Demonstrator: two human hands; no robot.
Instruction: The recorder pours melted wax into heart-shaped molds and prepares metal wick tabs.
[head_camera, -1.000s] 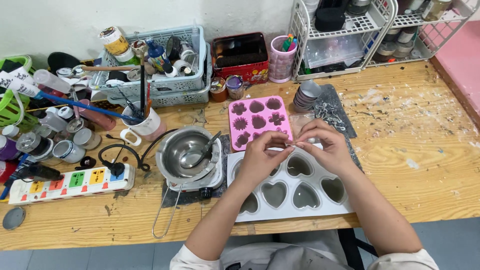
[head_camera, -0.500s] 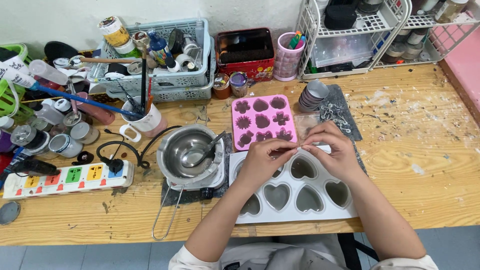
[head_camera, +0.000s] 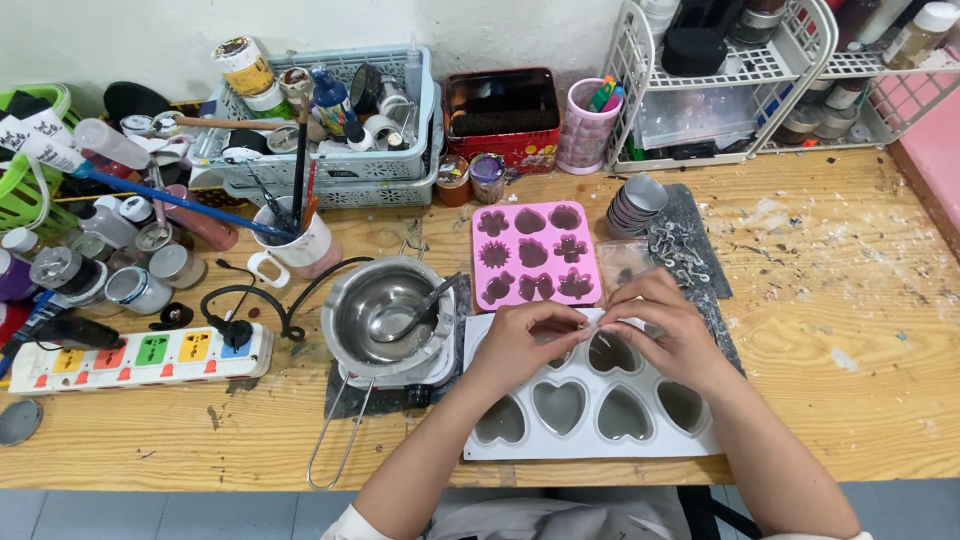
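Hands dropped lower over white heart mould, fingertips pinched.

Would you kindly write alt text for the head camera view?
Both hands, left hand and right hand, pinch a small thin item together above a white heart-cavity mould on a cluttered wooden table. A pink mould and metal pot sit nearby.

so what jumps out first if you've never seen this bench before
Both hands meet at the centre: the left hand and right hand pinch something tiny over a white heart-shaped mould at the table's near edge. Just behind it lies a bright pink flower mould, with a steel pot holding a spoon to its left.
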